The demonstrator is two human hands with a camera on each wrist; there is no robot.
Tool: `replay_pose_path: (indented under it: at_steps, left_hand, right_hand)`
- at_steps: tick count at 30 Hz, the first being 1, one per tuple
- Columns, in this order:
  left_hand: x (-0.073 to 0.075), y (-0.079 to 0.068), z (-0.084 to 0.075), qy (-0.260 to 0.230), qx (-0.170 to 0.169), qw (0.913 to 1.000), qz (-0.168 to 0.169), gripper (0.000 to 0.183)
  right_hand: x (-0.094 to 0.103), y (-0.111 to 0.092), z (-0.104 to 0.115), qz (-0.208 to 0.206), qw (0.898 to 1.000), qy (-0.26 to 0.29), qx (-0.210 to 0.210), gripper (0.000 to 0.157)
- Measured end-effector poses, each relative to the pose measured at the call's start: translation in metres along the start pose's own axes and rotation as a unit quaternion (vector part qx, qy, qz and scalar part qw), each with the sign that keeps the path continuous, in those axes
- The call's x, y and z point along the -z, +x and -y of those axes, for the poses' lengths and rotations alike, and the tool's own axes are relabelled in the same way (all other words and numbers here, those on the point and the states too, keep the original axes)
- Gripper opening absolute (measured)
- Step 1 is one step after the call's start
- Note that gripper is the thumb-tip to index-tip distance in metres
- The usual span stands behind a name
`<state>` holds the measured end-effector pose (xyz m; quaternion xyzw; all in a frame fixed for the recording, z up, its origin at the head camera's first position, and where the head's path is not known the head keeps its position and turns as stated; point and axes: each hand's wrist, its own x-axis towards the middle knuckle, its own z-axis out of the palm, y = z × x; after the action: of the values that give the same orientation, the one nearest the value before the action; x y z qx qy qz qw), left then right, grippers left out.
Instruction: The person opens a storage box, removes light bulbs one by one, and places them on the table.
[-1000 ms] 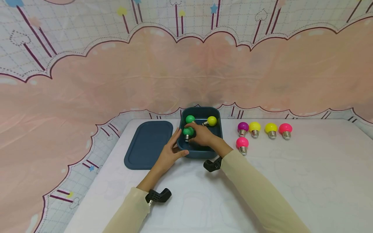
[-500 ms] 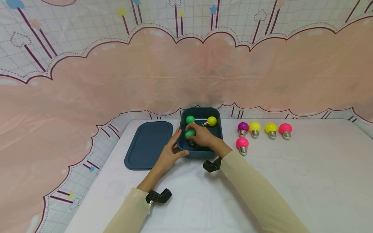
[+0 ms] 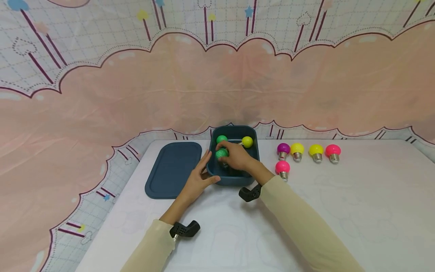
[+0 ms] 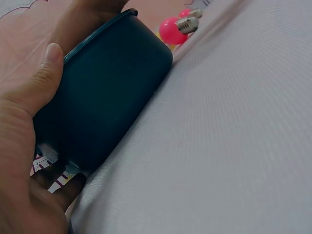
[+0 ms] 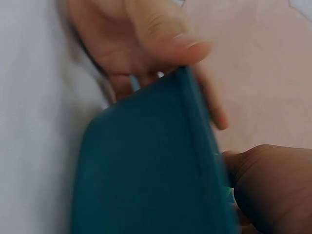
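Observation:
A dark blue plastic box (image 3: 238,180) stands uncovered near the back of the white table. My left hand (image 3: 198,179) grips its near left corner; the left wrist view shows the thumb at the rim of the box (image 4: 105,83) and fingers low around the corner. Inside the box, my right hand (image 3: 238,155) curls thumb and fingers around a green light bulb (image 3: 222,153), its screw base mostly hidden. Behind it lie another green bulb (image 3: 221,139) and a yellow bulb (image 3: 247,142), partly covered by the right hand. In the right wrist view, the box wall hides most of the right hand (image 5: 275,185).
Left of the box lies its flat dark blue lid (image 3: 173,170). To the right stand a purple bulb (image 3: 283,149), two yellow bulbs (image 3: 297,148), and two pink bulbs, one (image 3: 282,167) in front and another (image 3: 333,150) farthest right. A patterned cloth (image 3: 217,87) hangs behind.
The green bulb in my right hand has shifted slightly right and turned, its metal base now mostly out of sight. My left hand stays at the box corner.

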<state>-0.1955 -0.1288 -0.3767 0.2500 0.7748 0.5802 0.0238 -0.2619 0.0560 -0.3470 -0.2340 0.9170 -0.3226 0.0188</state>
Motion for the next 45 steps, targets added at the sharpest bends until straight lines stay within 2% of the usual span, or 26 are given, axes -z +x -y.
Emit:
replay_pose_path:
  at_steps: [4,11,15,20,25,31,45]
  left_hand:
    - [0.000,0.000,0.001,0.000,0.002,1.0000,0.001,0.083]
    - [0.000,0.000,0.002,0.003,0.008,1.0000,0.003,0.083]
    - [0.000,0.001,0.002,0.002,0.006,1.0000,0.000,0.083]
    - [0.000,0.001,0.003,0.000,0.007,1.0000,-0.001,0.084]
    - [-0.001,0.001,0.004,-0.002,0.009,1.0000,-0.002,0.084]
    - [0.000,0.001,0.003,-0.007,0.006,1.0000,-0.004,0.084]
    - [0.000,0.001,0.003,-0.003,0.006,1.0000,-0.002,0.084]
  right_hand:
    - [0.010,-0.006,0.006,-0.017,1.000,0.004,0.014,0.035]
    - [0.026,-0.020,0.010,-0.037,0.998,0.049,0.022,0.037]
    - [0.035,-0.030,0.011,-0.054,0.995,0.064,0.043,0.036]
    - [0.046,-0.042,0.008,-0.066,0.995,0.047,0.058,0.036]
    - [0.055,-0.054,0.000,-0.068,0.996,0.022,0.051,0.037]
    - [0.064,-0.068,-0.009,-0.069,0.997,0.029,0.021,0.038]
    - [0.090,-0.102,-0.040,-0.093,0.995,-0.001,-0.026,0.039]
